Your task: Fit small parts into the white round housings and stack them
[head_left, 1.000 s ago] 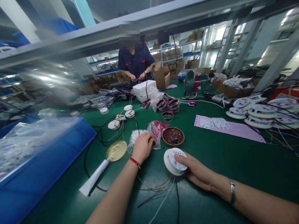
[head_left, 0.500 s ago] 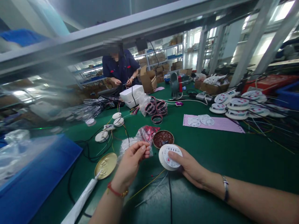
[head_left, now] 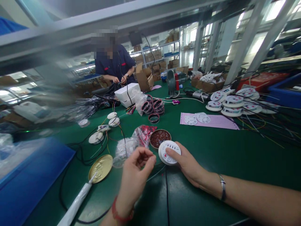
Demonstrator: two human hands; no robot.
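Note:
Between the thumb and fingers of my right hand (head_left: 188, 163) is a round white dial unit (head_left: 169, 153), its printed face up. My left hand (head_left: 138, 166) is just left of it with thumb and fingertips pinched together; whatever they hold, if anything, is too small to name. Behind the dial unit sits a round tin of small dark red pieces (head_left: 160, 138). A red and clear plastic bag (head_left: 143, 134) lies beside the tin. Left of my left hand, a gold lid (head_left: 101, 169) holds pale paste, with the tip of a white tube (head_left: 76, 201) resting in it.
Black-and-red rings (head_left: 154, 118) lie beyond the tin. A pink sheet (head_left: 216, 121) bears printed discs. Stacked dial units (head_left: 232, 102) stand at the right, a blue bin (head_left: 35, 175) at the left. Across the table, a person (head_left: 115, 62) handles something dark.
The view has shifted, and most things appear further left and slightly higher. My left hand has come closer to the dial unit and turned. My right hand still holds the unit.

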